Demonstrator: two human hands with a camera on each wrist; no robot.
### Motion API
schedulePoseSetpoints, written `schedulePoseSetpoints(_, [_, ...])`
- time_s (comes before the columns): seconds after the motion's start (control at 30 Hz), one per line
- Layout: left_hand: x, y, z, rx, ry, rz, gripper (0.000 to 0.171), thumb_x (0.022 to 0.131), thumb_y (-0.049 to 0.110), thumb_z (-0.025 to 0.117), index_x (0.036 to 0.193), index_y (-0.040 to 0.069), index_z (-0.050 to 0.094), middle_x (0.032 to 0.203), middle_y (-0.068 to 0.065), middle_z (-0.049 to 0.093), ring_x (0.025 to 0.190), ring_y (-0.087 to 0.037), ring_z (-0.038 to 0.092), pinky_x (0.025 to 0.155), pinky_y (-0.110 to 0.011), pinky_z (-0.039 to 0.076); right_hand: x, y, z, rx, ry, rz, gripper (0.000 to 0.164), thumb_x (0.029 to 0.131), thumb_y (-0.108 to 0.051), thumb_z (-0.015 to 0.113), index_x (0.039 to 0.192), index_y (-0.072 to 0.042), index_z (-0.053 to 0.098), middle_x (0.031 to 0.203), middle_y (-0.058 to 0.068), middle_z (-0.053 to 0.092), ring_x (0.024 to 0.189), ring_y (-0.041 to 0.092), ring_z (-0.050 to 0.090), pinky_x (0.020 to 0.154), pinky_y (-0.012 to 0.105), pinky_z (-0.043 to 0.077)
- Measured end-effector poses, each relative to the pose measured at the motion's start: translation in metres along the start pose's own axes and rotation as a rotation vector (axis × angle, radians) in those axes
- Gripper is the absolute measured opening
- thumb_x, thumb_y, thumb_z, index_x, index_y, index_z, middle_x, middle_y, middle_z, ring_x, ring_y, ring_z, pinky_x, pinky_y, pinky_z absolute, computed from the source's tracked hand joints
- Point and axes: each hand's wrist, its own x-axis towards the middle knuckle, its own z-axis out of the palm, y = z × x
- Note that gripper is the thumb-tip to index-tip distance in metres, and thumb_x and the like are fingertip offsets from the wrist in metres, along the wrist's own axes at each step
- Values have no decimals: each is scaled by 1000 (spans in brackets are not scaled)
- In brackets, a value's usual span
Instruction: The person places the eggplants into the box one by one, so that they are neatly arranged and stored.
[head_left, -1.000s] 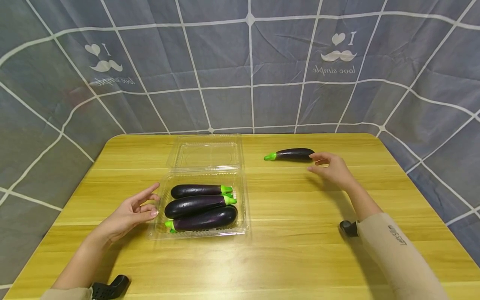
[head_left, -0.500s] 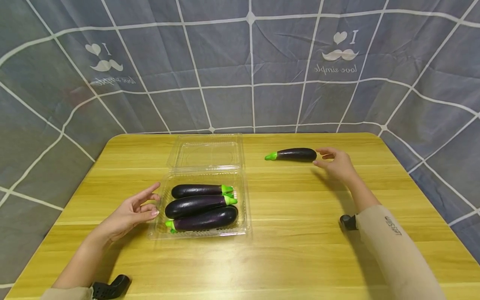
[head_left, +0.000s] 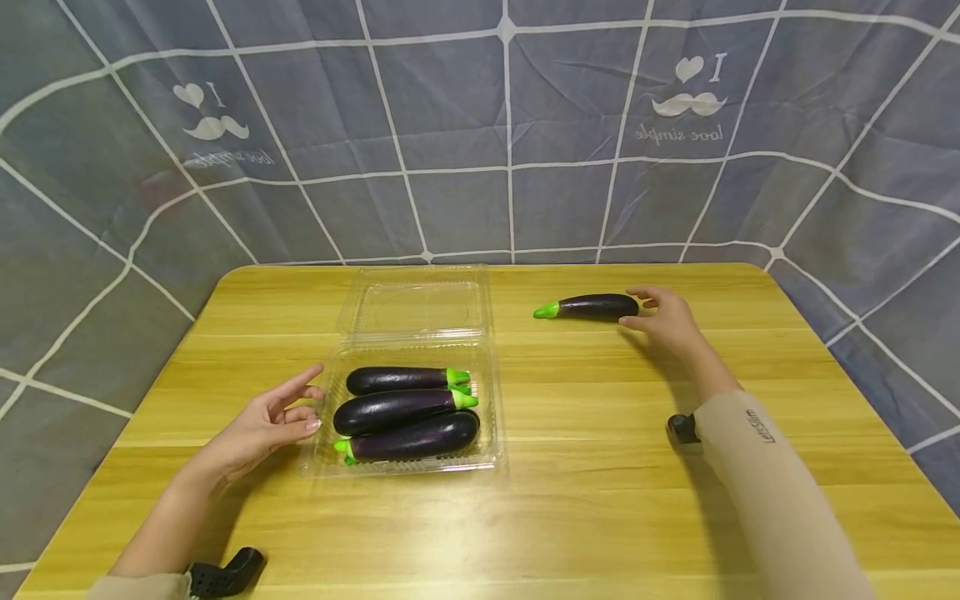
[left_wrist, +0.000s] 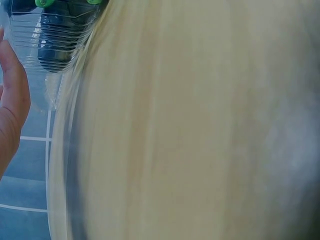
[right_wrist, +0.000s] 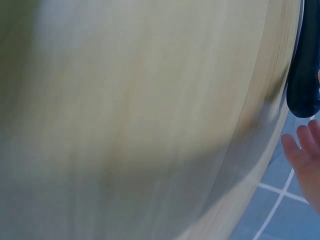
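Toward the back right a lone eggplant (head_left: 600,306) lies on the table, its green stem pointing left. My right hand (head_left: 663,321) is at its blunt end, thumb on the near side and fingers on the far side. The right wrist view shows a gap between the thumb and the dark eggplant (right_wrist: 304,75). My left hand (head_left: 262,425) stays beside the left wall of a clear plastic clamshell box (head_left: 489,417), fingers loosely spread. Three eggplants (head_left: 397,411) lie side by side in the box, the front one with its stem to the left.
The box's clear lid (head_left: 420,307) is folded back flat toward the rear of the wooden table (head_left: 585,500). A grey curtain (head_left: 450,108) with white grid lines hangs behind and around the table. Black wrist mounts (head_left: 225,575) stick out beneath both sleeves.
My right hand first drew back to the right off the eggplant's end, then came round that end again. The left hand stays put. The view has shifted slightly.
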Motion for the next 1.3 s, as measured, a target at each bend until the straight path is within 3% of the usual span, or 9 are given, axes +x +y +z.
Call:
schedulePoseSetpoints(0.6, [1, 0, 0, -9, -9, 5, 73, 89, -13, 49, 150, 8, 15, 118, -6, 41, 86, -4, 56, 77, -19, 50, 15, -1, 12, -35, -8, -28, 54, 83, -7, 70, 131, 5, 47, 130, 27, 46, 115, 44, 44, 97, 52, 37])
schedulePoseSetpoints(1.3, [0, -2, -1, -3, -1, 1, 73, 89, -12, 50, 150, 7, 13, 118, -6, 41, 87, -5, 56, 77, -19, 50, 14, -7, 23, -13, 27, -3, 49, 76, -8, 77, 118, 4, 56, 110, 28, 56, 101, 39, 51, 88, 47, 40])
